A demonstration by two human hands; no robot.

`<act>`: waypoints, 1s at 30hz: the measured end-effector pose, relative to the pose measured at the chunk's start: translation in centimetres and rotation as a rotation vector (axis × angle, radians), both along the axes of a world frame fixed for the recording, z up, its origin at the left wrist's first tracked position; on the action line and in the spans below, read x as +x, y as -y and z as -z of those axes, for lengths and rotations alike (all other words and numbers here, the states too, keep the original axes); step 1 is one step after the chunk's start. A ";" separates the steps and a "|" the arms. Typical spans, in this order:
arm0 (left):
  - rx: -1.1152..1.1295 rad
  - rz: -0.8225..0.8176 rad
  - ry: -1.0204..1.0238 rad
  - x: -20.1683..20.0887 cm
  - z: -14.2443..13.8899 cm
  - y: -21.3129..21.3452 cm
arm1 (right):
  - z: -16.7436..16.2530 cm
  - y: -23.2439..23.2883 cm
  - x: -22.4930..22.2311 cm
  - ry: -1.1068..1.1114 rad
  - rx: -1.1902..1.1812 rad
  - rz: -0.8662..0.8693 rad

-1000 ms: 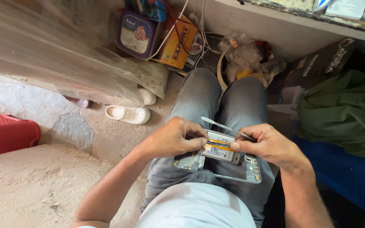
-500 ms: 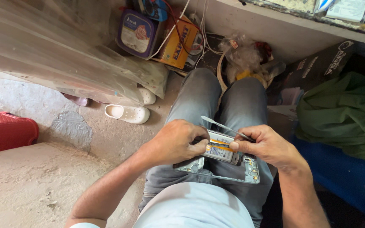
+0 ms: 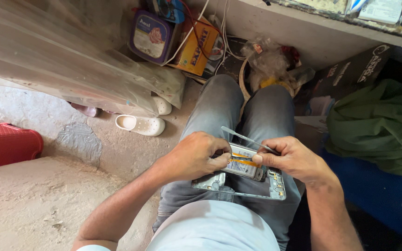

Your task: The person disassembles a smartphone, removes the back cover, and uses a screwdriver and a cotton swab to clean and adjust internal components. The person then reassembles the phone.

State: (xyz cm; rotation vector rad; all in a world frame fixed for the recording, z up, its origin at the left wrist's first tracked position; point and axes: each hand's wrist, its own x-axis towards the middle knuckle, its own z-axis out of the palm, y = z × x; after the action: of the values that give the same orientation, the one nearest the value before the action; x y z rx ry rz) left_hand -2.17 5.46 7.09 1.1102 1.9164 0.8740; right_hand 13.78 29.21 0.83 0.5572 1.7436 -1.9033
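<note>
Opened silver smartphone frame (image 3: 275,186), with its inner boards and connectors exposed, lies across the lap of the seated person, on the grey jeans (image 3: 238,111). On top of it rests a flat white battery with an orange stripe (image 3: 244,163), tilted up a little at the left end. The left hand (image 3: 196,155) is curled over the left end of the phone, and its thumb and fingers pinch the edge of the battery. The right hand (image 3: 296,160) is closed around a thin metal prying tool (image 3: 244,137), which slants up and to the left above the battery; I cannot tell if its tip touches anything.

Around the person, from large to small: a sheet of clear plastic film (image 3: 56,60) hangs at the upper left. A crumpled green cloth (image 3: 373,125) lies at the right on a blue surface (image 3: 382,195). A red plastic crate (image 3: 3,144) stands at the left edge on the sandy floor. A dark cardboard box with pale lettering (image 3: 350,74) leans under the concrete shelf. Near the knees stand a purple rectangular tub with a pale label (image 3: 150,36) and, just beside it, an orange-yellow carton with red lettering (image 3: 200,46). A white perforated clog (image 3: 140,124) lies on the floor.
</note>
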 end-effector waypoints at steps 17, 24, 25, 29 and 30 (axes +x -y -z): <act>0.036 -0.237 0.176 1.1 2.9 -0.2 | -3.0 1.0 3.6 -0.366 0.244 0.737; 0.094 -0.360 0.403 2.3 4.1 -0.2 | 0.2 2.7 4.7 -0.378 -0.069 1.159; 0.134 -0.380 0.449 2.4 4.3 -0.3 | 0.7 3.2 5.0 -0.345 -0.127 1.190; 0.202 -0.438 0.518 3.3 4.8 -0.9 | 2.4 6.5 5.6 -0.329 -0.369 1.060; 0.199 -0.443 0.505 3.4 4.8 -1.1 | 2.8 7.2 5.4 -0.298 -0.421 1.021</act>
State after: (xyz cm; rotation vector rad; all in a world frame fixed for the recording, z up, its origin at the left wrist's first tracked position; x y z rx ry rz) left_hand 1.27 6.54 2.26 0.4926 1.6837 1.4574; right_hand 19.14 21.98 -1.95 1.1851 1.1909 -3.0712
